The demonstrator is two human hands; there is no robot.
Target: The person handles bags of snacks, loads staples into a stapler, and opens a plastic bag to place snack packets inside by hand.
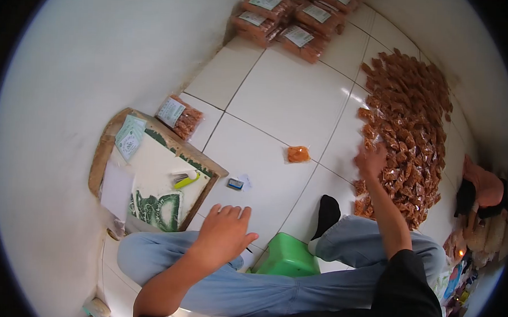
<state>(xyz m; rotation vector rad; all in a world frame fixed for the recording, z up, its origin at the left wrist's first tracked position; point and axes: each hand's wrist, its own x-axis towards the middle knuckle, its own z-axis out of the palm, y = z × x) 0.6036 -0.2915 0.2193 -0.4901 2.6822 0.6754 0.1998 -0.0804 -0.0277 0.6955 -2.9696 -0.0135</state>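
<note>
My left hand (223, 235) hovers over my left knee, its fingers spread and holding nothing. Under and ahead of it are the white floor tiles and a small blue-and-black box (235, 184). My right hand (372, 161) reaches to the left edge of a large pile of small clear packets with orange-brown contents (412, 114). Its fingers look apart, somewhat blurred, and I see no packet gripped in them. One single packet (298, 155) lies alone on the tiles between my two hands.
A low wooden-edged table (207, 193) at left carries printed labels (131, 137) and a yellow-green cutter (186, 179). Beside it lies a labelled bag (179, 117). Labelled bags (302, 39) are stacked at the back. A green stool (288, 256) stands between my legs; another person (482, 182) is at far right.
</note>
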